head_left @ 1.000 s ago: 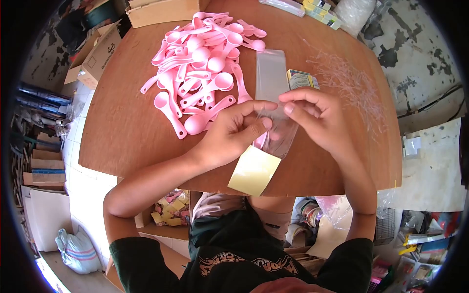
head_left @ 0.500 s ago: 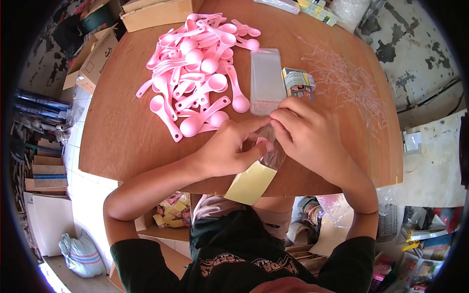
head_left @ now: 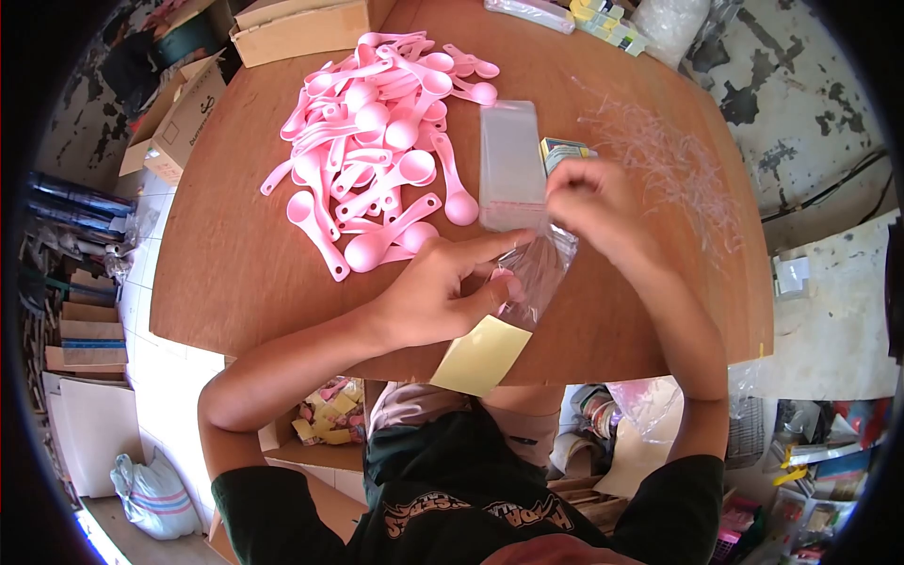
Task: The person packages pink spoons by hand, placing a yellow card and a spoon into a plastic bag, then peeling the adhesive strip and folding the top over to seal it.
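Observation:
My left hand is closed around a clear plastic bag, thumb and forefinger pinching it near a pink piece that shows by the thumb. A pale yellow card hangs at the bag's lower end, over the table's front edge. My right hand is just beyond the bag's upper corner, its fingers curled shut; whatever they pinch is hidden. Behind the hands lies a stack of flat clear bags. A small printed box is partly covered by my right hand. Left of these is a heap of pink measuring spoons.
Thin clear plastic strips litter the right side of the wooden table. A cardboard box stands at the back left, and small yellow boxes at the back. Below the table, an open carton holds yellow-carded packs.
My right hand has moved up and right, away from my left fingertips. The bag now spreads out wider towards it, while my left hand keeps its hold.

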Motion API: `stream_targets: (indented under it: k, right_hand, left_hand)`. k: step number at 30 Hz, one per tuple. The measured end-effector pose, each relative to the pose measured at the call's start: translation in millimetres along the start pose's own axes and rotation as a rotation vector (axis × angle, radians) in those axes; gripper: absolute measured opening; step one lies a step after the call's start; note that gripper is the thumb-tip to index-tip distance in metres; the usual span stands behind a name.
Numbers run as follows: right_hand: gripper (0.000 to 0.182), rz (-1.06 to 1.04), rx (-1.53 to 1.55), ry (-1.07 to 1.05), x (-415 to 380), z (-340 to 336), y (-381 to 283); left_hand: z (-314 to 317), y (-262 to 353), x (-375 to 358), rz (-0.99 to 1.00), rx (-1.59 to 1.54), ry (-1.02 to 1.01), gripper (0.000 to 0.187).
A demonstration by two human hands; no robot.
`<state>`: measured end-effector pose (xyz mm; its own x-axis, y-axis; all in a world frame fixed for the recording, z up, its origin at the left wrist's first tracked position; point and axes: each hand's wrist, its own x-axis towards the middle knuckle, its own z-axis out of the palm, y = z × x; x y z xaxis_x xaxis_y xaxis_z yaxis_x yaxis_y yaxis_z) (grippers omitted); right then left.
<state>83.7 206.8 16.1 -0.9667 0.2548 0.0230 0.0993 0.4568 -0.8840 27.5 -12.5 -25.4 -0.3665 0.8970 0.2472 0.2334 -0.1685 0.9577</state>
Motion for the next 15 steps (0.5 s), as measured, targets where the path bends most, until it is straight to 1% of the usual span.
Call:
stream_targets:
  k: [2,4,5,6,7,8,10,11,13,14,15]
  right_hand:
    - [0.012,0.077,0.129,0.147,15.8,-21.8,4.5]
    - [0.014,0.000,0.031,0.422,36.8,-44.2,8.3]
    - [0.014,0.000,0.030,0.421,48.5,-55.8,14.9]
    - [0.014,-0.168,-0.153,0.619,60.8,-66.6,26.4]
    - [0.014,-0.339,-0.339,0.814,70.4,-76.4,37.1]
    - [0.014,-0.342,-0.341,0.816,77.5,-86.6,47.0]
    - [0.012,-0.642,-0.842,0.558,85.3,-99.9,61.0]
    - [0.012,-0.644,-0.843,0.561,86.4,-102.2,66.2]
    - [0.014,-0.366,-0.845,0.099,88.3,-103.7,72.6]
    - [0.014,-0.369,-0.846,0.100,91.2,-106.3,79.7]
    - [0.017,-0.362,-0.789,0.046,94.8,-108.8,84.5]
  left_hand:
    - [-1.6,4.8,-0.8,-0.057,-0.090,0.007,0.047]
    - [-4.0,3.4,-0.2,-0.056,-0.122,0.039,0.048]
    - [-4.8,2.8,0.0,-0.055,-0.153,0.068,0.049]
    - [-4.9,2.6,0.0,-0.054,-0.153,0.068,0.049]
    - [-4.9,2.7,0.1,-0.099,-0.154,0.076,0.050]
    - [-4.7,3.1,0.3,-0.143,-0.154,0.083,0.052]
    - [-5.1,5.0,0.8,-0.139,-0.155,0.078,0.053]
    - [-5.3,6.0,0.9,-0.140,-0.156,0.076,0.053]
    - [-5.6,8.2,0.9,-0.133,-0.152,0.080,0.054]
    - [-6.0,8.7,0.7,-0.129,-0.149,0.084,0.054]
    - [-6.9,8.4,0.6,-0.128,-0.148,0.086,0.054]
